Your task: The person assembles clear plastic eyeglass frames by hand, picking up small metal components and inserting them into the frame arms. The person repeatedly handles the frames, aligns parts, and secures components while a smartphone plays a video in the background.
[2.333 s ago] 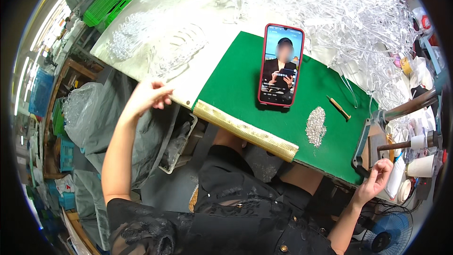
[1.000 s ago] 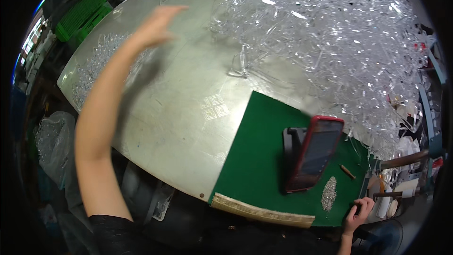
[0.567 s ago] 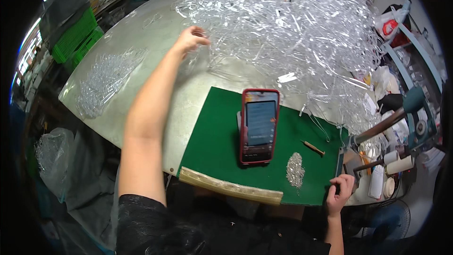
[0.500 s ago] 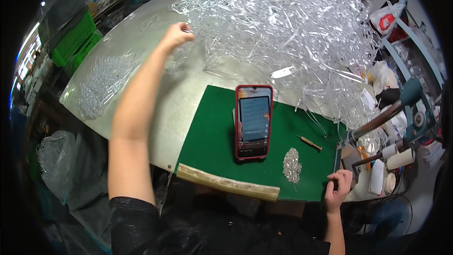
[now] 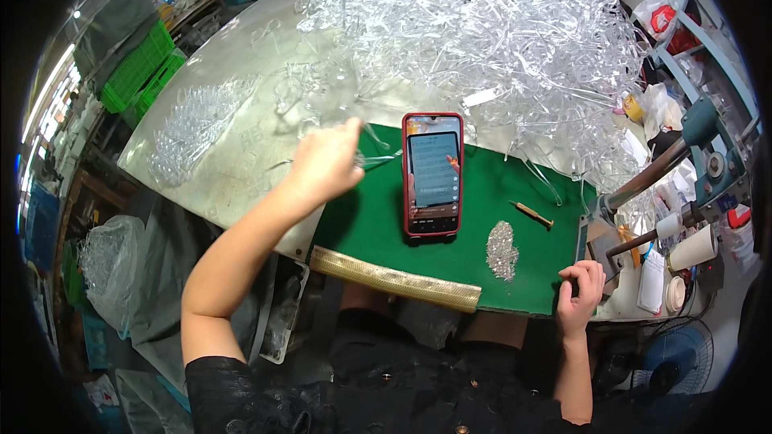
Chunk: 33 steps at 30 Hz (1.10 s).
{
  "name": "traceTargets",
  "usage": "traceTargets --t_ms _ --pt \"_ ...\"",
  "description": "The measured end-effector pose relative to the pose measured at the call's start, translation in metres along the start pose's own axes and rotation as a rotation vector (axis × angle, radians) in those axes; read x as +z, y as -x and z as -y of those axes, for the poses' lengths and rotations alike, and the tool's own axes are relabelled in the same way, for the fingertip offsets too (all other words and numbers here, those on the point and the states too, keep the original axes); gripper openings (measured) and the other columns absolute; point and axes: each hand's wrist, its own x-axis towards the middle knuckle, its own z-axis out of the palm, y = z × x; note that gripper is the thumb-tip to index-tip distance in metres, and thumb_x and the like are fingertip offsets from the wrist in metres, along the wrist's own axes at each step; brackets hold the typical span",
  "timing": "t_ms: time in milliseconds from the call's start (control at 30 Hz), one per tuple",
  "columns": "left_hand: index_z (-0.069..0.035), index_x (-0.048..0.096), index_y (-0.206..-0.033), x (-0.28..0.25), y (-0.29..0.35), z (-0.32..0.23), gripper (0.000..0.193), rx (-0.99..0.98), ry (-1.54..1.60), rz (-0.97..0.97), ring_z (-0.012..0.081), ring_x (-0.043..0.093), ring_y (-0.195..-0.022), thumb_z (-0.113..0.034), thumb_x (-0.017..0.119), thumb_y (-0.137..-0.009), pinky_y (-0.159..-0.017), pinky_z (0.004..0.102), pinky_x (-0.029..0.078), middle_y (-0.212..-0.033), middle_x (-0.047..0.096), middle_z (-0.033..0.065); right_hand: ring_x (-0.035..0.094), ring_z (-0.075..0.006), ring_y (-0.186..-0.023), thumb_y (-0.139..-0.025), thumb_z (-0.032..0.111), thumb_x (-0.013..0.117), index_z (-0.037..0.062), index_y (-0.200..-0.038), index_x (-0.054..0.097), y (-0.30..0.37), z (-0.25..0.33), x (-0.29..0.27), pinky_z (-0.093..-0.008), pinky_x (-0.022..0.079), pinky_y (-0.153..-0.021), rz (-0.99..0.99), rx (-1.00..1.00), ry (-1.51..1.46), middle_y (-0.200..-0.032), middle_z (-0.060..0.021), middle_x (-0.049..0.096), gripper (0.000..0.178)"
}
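Note:
My left hand (image 5: pixel 326 165) is over the left edge of the green mat (image 5: pixel 378 261), fingers pinched on a thin clear plastic piece (image 5: pixel 382 158) whose slender ends stick out toward the phone. A phone in a red case (image 5: pixel 434 185) is propped upright on the mat with its screen lit. My right hand (image 5: pixel 584 293) rests curled at the mat's right front corner, beside the base of a bench press (image 5: pixel 599 237); what its fingers close on, if anything, is hidden. Between phone and right hand lie a heap of tiny silvery bits (image 5: pixel 502 251) and a small wooden-handled tool (image 5: pixel 531 214).
A large tangled pile of clear plastic pieces (image 5: pixel 482 24) covers the back of the table. A smaller, neater pile (image 5: pixel 193 124) lies at the left. A gold ribbed strip (image 5: pixel 394 280) edges the mat's front. Green crates (image 5: pixel 137 80) stand far left; a fan (image 5: pixel 675 358) is low right.
My left hand has come back from the far pile toward the mat, bringing a clear plastic piece. My right hand stays by the press. The whole view has shifted slightly.

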Motion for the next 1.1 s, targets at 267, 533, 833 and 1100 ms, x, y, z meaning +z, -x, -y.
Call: traceTargets --t_ms 267,533,833,1100 --pt "-0.007 0.056 -0.128 0.002 -0.025 -0.008 0.073 0.046 -0.099 -0.053 0.0295 0.059 -0.109 -0.055 0.071 -0.075 -0.09 0.0395 0.05 -0.125 0.059 0.0111 0.051 -0.0254 -0.078 -0.066 -0.001 0.057 0.0063 -0.078 0.058 0.002 0.0 0.001 -0.0356 0.037 -0.073 0.013 0.002 0.021 -0.081 -0.0076 0.052 0.014" --pt "-0.003 0.046 -0.138 0.037 -0.089 0.183 0.084 -0.32 0.298 -0.305 0.0275 0.061 -0.112 -0.044 0.078 -0.072 -0.101 0.0365 0.043 -0.121 0.064 0.0142 0.052 -0.0259 -0.079 -0.067 -0.001 0.057 0.0063 -0.079 0.059 0.001 0.003 0.004 -0.0354 0.037 -0.073 0.022 0.005 -0.005 -0.082 -0.008 0.053 0.014" --pt "-0.004 0.066 -0.115 0.056 -0.119 0.134 0.049 -0.372 0.835 -0.234 0.0081 0.055 -0.059 -0.043 0.068 -0.086 -0.059 0.0265 0.045 -0.065 0.059 -0.0005 0.052 -0.0249 -0.08 -0.068 -0.001 0.058 0.0067 -0.078 0.06 -0.002 0.003 0.004 -0.0349 0.037 -0.072 0.004 0.012 0.021 -0.081 -0.0067 0.054 0.013" --pt "-0.008 0.067 -0.102 0.046 -0.01 0.083 0.022 0.083 0.263 -0.338 0.0263 0.059 -0.067 -0.022 0.067 -0.085 -0.066 0.0371 0.047 -0.067 0.058 0.0094 0.052 -0.0246 -0.08 -0.067 -0.001 0.058 0.0071 -0.079 0.06 -0.001 0.002 0.002 -0.0352 0.037 -0.073 0.008 0.013 0.032 -0.083 -0.0065 0.054 0.014"
